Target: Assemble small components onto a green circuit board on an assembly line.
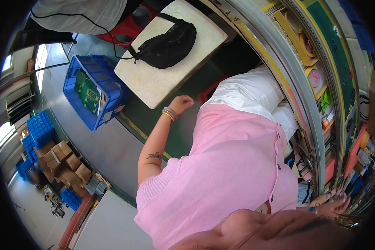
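1. Now, the black mesh pouch (166,48) lies on the upper part of a white slab (154,85), beyond my left hand (182,104) and well apart from it.
2. As for progress, I judge that the pouch is set down: it rests on the slab with neither of my hands on it. I see nothing taken up, and how much is left I cannot tell from this view.
3. The pouch's long axis slants across the slab, from lower left to upper right. Its rounded, bulging side faces the lower right; the strapped end points lower left, where a black cord (98,26) runs off to the upper left.
4. My left hand hangs just beside the slab's near corner, fingers loosely curled and nothing visible in them. Whether the fingertips press into the palm, I cannot tell.
5. My right hand (336,207) is by the lower stretch of the long desk (306,93), blurred, its fingers seemingly stretched out and apart; contact there is unclear.
6. Left of the slab, a blue crate (116,91) holds green circuit boards (86,92), tilted inside it.
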The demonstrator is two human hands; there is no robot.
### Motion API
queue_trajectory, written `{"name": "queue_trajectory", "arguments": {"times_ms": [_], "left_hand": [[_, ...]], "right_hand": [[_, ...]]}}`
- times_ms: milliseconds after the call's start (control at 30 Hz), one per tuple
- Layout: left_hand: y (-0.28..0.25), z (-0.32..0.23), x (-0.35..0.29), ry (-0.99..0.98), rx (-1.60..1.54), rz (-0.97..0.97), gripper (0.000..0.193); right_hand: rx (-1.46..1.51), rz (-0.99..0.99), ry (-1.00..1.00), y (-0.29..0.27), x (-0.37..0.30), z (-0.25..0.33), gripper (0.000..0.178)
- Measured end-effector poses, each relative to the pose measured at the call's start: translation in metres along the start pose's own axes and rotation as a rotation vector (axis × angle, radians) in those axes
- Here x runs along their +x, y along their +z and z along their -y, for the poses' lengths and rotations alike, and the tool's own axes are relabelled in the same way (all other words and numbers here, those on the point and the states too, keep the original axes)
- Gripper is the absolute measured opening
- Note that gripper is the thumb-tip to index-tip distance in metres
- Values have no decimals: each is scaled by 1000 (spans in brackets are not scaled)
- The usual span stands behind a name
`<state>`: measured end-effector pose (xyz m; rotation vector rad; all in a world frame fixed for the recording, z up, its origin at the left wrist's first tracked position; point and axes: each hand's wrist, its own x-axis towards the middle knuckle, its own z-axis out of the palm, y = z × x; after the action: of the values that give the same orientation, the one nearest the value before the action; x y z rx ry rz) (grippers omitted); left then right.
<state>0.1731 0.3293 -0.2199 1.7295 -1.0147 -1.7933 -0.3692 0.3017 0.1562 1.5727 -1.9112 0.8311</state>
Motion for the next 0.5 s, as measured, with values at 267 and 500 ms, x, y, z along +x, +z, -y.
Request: {"name": "queue_trajectory", "arguments": {"times_ms": [267,500], "left_hand": [[-58,-201,30,548,-144,-93,6],[14,-366,75,1163,-180,354,16]], "right_hand": [[-458,-425,-411,-71,35,-17,29],[322,-580,-376,-14,34,6,26]]}}
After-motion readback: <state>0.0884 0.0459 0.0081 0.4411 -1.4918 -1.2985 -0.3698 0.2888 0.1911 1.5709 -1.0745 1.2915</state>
